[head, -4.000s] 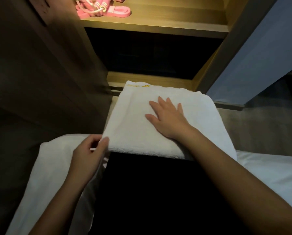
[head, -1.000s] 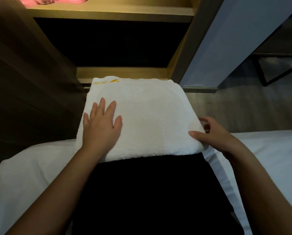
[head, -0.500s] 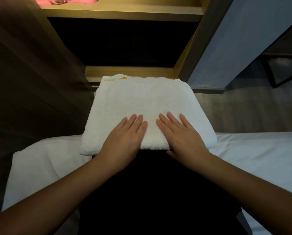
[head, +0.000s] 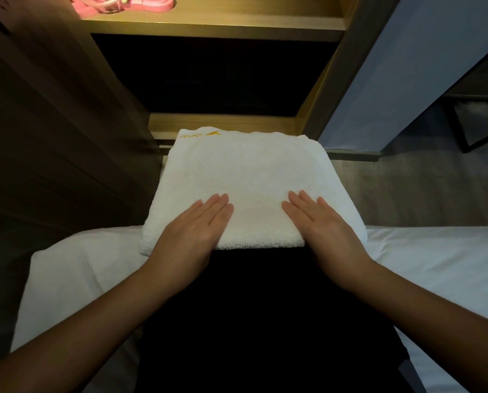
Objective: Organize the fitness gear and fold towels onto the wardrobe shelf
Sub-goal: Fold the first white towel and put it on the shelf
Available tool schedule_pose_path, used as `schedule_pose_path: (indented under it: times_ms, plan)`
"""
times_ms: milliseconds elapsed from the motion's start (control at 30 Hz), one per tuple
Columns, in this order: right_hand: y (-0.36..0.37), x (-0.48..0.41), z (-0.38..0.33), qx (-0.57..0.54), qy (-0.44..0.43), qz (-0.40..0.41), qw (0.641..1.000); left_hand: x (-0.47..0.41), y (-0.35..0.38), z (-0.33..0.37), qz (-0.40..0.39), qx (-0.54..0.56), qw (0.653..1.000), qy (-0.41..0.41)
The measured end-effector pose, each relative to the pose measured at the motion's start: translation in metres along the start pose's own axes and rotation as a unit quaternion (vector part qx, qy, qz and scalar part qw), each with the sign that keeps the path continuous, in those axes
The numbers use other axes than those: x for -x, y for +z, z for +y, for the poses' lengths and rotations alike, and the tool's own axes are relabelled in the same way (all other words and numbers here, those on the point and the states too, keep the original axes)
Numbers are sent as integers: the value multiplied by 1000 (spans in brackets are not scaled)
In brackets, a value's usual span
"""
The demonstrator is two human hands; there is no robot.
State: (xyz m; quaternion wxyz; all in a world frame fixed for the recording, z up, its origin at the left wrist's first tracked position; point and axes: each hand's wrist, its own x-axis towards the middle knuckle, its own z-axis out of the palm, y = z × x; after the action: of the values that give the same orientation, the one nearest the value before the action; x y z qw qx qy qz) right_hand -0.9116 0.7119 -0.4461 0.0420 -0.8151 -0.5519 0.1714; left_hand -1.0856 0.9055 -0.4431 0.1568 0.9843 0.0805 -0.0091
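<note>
Both flat palms, left hand (head: pixel 193 228) and right hand (head: pixel 323 225), press the folded white towel (head: pixel 248 177), its unreadable gold embroidered logo (head: pixel 200 134) at the corner farthest from them.

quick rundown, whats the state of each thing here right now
white towel: folded into a flat rectangle
left hand: fingers straight, pressing flat on the towel's near edge
right hand: fingers straight, pressing flat on the towel's near edge
pink fitness gear: lying on the lit upper shelf, partly cropped
wardrobe: open
</note>
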Motion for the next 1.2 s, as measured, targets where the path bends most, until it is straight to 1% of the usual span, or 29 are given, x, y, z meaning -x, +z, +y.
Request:
schedule_pose_path:
  times_ms: [67,167,267,333,367,433,533,600,700,833,967,1067,1133,1167,1200]
  plan:
    - [-4,2,1,-21,18,7,1000,3,-4,-3,21,1,1000,-3]
    - [-12,3,2,-51,40,57,996,2,-12,-8,59,-8,998,-13]
    - [-12,7,12,-3,58,48,997,2,-17,-14,61,-24,997,-27]
    - [-12,12,19,-12,80,41,996,7,-17,-18,53,-40,997,-32]
    - [-13,14,20,-18,84,44,995,10,-17,-19,62,-45,997,-24]
    - [-15,19,20,-26,84,54,995,16,-20,-18,76,-34,997,-2]
    - [-8,24,24,-21,72,68,995,23,-22,-17,51,-19,998,38]
    - [-3,26,28,-39,60,86,994,30,-18,-21,39,-13,998,38]
    - [-1,26,33,-67,62,96,991,35,-15,-30,79,0,997,11]
    - [-1,32,39,-64,49,121,989,42,-16,-37,101,-11,994,45]
    - [5,42,36,-26,30,139,989,51,-10,-39,59,1,998,37]
    - [5,42,35,-49,32,141,988,51,-9,-40,32,17,999,28]
    - [1,42,36,-77,34,104,991,53,-11,-45,-5,45,999,27]
    - [-3,43,38,-83,32,61,994,56,-13,-48,-33,67,997,19]
    - [-9,44,41,-89,34,1,995,58,-18,-51,-69,92,993,1]
